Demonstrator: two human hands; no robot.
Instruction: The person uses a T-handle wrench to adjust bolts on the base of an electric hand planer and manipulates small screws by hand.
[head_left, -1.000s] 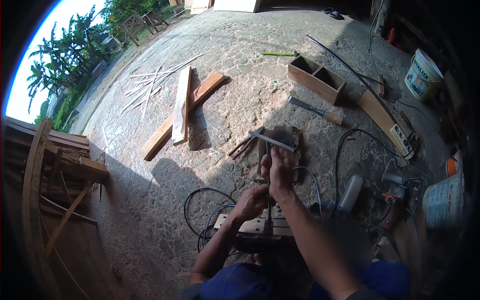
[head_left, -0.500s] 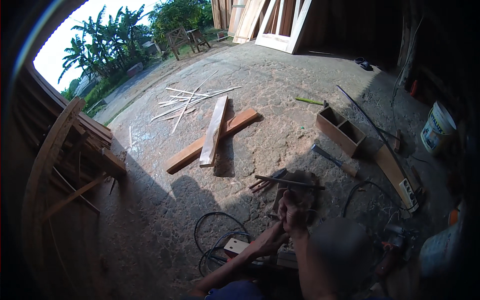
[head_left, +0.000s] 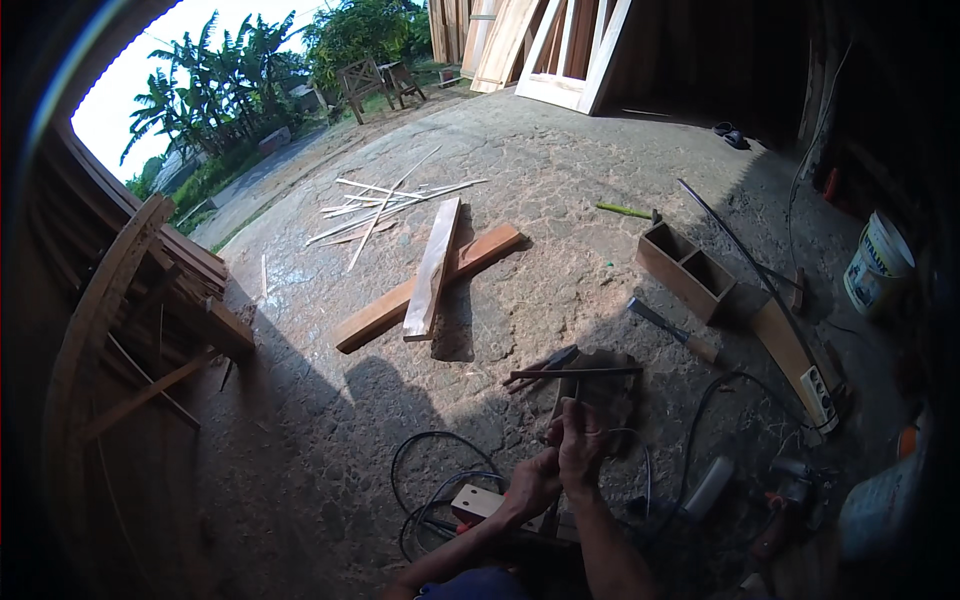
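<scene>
My right hand [head_left: 580, 450] is closed round the stem of a T-shaped tool [head_left: 610, 372], its dark crossbar lying nearly level beyond my fingers. Just below and to the left, my left hand [head_left: 532, 485] is closed close against the right one; what lies inside its fingers is hidden. Behind the crossbar, a dark pincer-like tool [head_left: 562, 354] rests on the floor. A pale wooden block [head_left: 475, 502] with small holes sits left of my left wrist. To the right of the crossbar lies a chisel [head_left: 668, 328] with a wooden handle.
Two crossed planks [head_left: 430, 275] lie ahead, with thin wood strips [head_left: 380, 205] behind. On the right are a two-compartment wooden box [head_left: 685, 272], a green-handled hammer [head_left: 625, 211], a power strip [head_left: 818, 393] and a white bucket [head_left: 878, 262]. Looped cables [head_left: 425, 435] lie left. A wooden frame stands [head_left: 230, 328] far left.
The crossbar has turned from a slant to nearly level and sits slightly lower. My right hand is more upright below it. A dark blurred round shape beside my right forearm is gone.
</scene>
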